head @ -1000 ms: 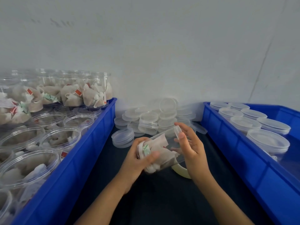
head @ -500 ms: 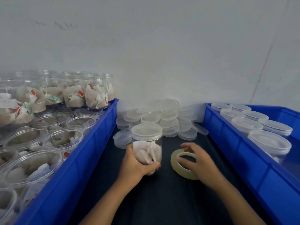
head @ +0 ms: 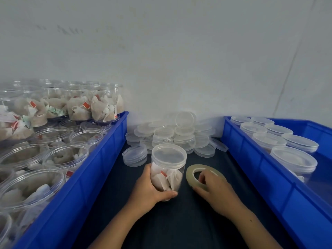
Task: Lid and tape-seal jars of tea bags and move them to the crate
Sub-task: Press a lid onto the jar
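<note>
Lidded jar (head: 168, 169) stands upright on the dark mat between the two crates, left hand (head: 150, 190) wrapped round its lower half. Tape roll (head: 202, 175) lies flat just right of it, right hand (head: 213, 186) pinching its near rim, so I'd guess tape comes leftward to the lid seam.

A lidded jar (head: 168, 169) is stood upright on the desk (head: 179, 221), between two crates. The tape roll (head: 195, 174) is laid just right of it. Loose lids (head: 179, 135) are piled behind, against the wall (head: 179, 60). Open jars (head: 66, 155) are packed in the left crate (head: 86, 177), lidded jars (head: 269, 139) in the right crate (head: 269, 177).
</note>
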`<action>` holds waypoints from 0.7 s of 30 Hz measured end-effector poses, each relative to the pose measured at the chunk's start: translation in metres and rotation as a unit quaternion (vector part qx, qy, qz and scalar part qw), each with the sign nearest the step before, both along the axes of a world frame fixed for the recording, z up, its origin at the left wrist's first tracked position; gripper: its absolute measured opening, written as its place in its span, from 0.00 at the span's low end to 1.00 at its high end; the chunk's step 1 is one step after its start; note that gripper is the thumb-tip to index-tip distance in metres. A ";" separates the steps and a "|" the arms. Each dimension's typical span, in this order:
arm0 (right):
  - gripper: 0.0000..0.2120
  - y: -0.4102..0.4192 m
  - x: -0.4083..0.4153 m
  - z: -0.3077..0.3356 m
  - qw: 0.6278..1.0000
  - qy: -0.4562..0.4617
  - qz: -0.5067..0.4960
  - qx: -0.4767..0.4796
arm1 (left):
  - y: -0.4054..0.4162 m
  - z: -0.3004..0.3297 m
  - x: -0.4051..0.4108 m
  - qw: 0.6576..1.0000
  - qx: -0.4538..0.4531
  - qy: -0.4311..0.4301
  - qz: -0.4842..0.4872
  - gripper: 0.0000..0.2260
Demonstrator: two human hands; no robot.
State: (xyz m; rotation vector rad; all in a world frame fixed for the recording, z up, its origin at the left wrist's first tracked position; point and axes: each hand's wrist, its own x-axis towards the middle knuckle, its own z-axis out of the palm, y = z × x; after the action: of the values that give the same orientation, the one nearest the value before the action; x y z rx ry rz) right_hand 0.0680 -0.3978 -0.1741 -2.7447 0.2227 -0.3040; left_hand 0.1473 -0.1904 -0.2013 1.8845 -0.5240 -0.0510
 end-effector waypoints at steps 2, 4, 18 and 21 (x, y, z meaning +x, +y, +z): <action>0.09 -0.003 -0.001 0.003 1.000 -0.006 -0.002 0.010 | 0.002 0.002 0.001 0.999 0.001 0.011 -0.031 0.34; 0.11 -0.006 -0.001 0.004 0.999 -0.004 0.012 0.040 | 0.004 0.004 0.002 0.998 -0.001 0.022 -0.057 0.33; 0.19 -0.008 -0.011 0.022 0.943 -0.150 0.029 0.295 | -0.019 0.063 -0.041 0.882 -0.150 -0.428 0.125 0.11; 0.23 0.001 -0.023 0.035 0.947 -0.219 0.074 0.223 | -0.030 0.076 -0.053 0.872 -0.084 -0.473 0.097 0.07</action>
State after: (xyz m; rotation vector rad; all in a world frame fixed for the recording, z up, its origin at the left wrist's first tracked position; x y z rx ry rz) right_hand 0.0451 -0.3972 -0.1391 -2.1665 -0.0356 -0.7138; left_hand 0.0944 -0.2203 -0.1254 1.6843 -0.9452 1.0676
